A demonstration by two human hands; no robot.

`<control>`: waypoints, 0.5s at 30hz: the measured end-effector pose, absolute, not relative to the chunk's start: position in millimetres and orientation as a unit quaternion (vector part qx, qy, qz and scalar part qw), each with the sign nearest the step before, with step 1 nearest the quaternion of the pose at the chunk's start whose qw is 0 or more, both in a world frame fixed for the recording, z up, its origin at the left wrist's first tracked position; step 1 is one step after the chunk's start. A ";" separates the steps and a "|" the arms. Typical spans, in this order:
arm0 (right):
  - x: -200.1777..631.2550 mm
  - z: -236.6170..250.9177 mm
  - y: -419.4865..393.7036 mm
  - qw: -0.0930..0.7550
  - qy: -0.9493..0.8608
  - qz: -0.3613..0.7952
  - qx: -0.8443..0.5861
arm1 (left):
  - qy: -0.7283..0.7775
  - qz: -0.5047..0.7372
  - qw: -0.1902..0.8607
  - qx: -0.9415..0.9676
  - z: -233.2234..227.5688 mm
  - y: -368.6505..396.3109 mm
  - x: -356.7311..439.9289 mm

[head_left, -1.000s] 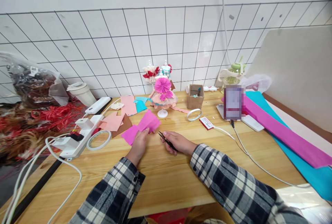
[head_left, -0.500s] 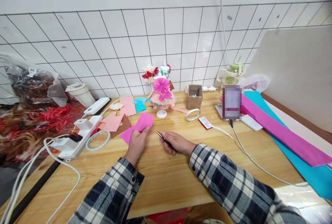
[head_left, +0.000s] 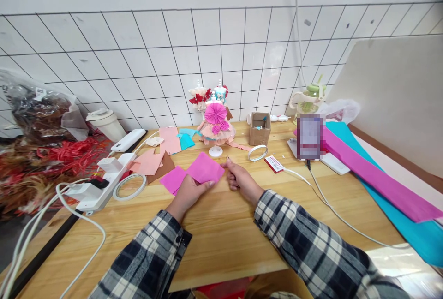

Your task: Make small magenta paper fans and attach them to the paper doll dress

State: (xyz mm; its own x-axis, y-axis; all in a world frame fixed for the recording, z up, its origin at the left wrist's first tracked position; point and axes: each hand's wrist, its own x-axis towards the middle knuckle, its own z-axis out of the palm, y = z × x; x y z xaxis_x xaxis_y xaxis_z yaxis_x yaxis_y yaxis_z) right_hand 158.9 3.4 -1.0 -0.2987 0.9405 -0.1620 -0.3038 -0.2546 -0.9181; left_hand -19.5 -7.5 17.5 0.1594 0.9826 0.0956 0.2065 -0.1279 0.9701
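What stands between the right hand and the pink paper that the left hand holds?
Nothing visible. The right hand sits just beside the right edge of the pink paper, which the left hand holds from below. Only bare table lies around them.

Both plaid-sleeved forearms reach forward, converging. The left hand (head_left: 189, 191) lies palm down, fingers extended and pinching; the right hand (head_left: 239, 181) is curled into a loose fist.

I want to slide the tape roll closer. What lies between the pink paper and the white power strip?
In the head view, a clear tape roll lies on the table between them.
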 end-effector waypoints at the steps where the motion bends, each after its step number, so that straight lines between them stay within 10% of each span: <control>1: 159.5 -1.2 3.5 0.435 -0.422 0.694 -0.389 | 0.478 0.424 0.457 0.619 17.6 -8.5 -19.0; 15: 155.5 -0.6 1.1 0.431 -0.510 0.600 -0.441 | 0.482 0.437 0.475 0.592 12.6 -3.9 -20.7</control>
